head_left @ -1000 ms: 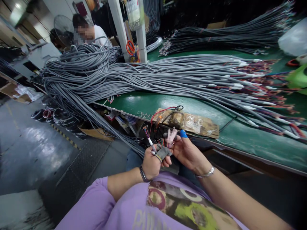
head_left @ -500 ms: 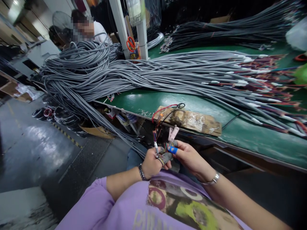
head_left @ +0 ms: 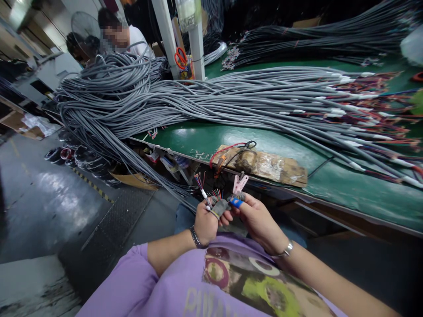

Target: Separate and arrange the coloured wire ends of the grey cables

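My left hand point(head_left: 205, 222) is closed around a grey cable point(head_left: 207, 202), whose end has a white sleeve and loose coloured wires point(head_left: 199, 182). More thin coloured wires point(head_left: 217, 193) stand fanned out above the thumb, which wears a grey finger cover point(head_left: 219, 208). Close by on the right, my right hand point(head_left: 261, 220) has thumb and forefinger pressed together near the wires. Blue tape point(head_left: 236, 202) wraps that thumb, and whatever lies in the pinch is hidden. Just beyond the right fingertips is a pink clip point(head_left: 240, 184) at the bench edge.
On the green bench point(head_left: 185, 138) lies a wooden board point(head_left: 274, 167) with red and black leads. A large bundle of grey cables point(head_left: 205, 101) stretches behind it and hangs over the left edge. Black cables point(head_left: 297, 44) lie farther back. A person point(head_left: 137, 42) sits beyond.
The sleeved wire end has tipped left, away from the board's leads. Thin coloured wires now stand fanned above my left thumb. My right hand has shifted slightly.
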The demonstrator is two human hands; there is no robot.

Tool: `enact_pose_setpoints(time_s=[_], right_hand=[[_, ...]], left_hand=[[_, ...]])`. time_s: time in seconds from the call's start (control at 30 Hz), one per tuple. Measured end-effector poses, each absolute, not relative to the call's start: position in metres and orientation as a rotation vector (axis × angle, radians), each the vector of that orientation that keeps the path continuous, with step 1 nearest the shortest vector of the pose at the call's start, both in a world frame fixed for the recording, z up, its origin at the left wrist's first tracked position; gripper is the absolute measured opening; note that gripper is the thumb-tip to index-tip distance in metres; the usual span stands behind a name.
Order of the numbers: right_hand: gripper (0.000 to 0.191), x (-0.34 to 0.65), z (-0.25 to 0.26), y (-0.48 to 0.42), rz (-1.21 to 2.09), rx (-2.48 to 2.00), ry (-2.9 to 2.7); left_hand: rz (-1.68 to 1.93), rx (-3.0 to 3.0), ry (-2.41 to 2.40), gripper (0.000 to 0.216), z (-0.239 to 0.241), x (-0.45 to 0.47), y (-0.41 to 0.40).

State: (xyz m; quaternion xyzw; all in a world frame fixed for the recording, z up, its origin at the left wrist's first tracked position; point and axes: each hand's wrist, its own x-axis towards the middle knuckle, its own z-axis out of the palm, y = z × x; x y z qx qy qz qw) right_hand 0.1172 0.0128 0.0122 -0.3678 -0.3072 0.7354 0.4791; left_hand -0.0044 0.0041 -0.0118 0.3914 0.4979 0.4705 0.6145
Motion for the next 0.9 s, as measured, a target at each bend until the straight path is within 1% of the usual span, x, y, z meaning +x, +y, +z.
enact_pose_setpoints(time_s=[0.13,0.2,0.27,0.33,0.43,0.47,0.63,0.9], right_hand=[[0.028,0.123,0.009,0.014,1.905,-0.775,-0.714],[0.023,0.131,0.003,0.017,1.982,-0.663,-0.707],[0.017,0.139,-0.005,0.021,2.001,-0.644,-0.653],[0.023,0.145,-0.010,0.027,2.003,-0.663,-0.576],[0.043,0.146,-0.008,0.038,1.993,-0.662,-0.561],[0.046,0.145,-0.006,0.041,1.974,-0.672,-0.561],[0.035,0.139,0.001,0.050,1.895,-0.728,-0.506],[0.031,0.134,0.000,0.049,1.859,-0.672,-0.465]], left_hand=[[1.080,0.898,1.137,0.041,-0.010,-0.005,0.004],[1.098,0.902,1.115,0.040,-0.006,-0.006,0.003],[1.126,0.907,1.081,0.039,-0.001,-0.007,0.003],[1.143,0.905,1.042,0.039,0.003,-0.006,0.003],[1.140,0.885,1.009,0.039,0.008,-0.002,0.004],[1.138,0.876,1.009,0.039,0.008,-0.001,0.005],[1.158,0.855,1.059,0.040,0.009,0.006,0.009],[1.101,0.877,1.126,0.037,0.008,0.009,0.012]])
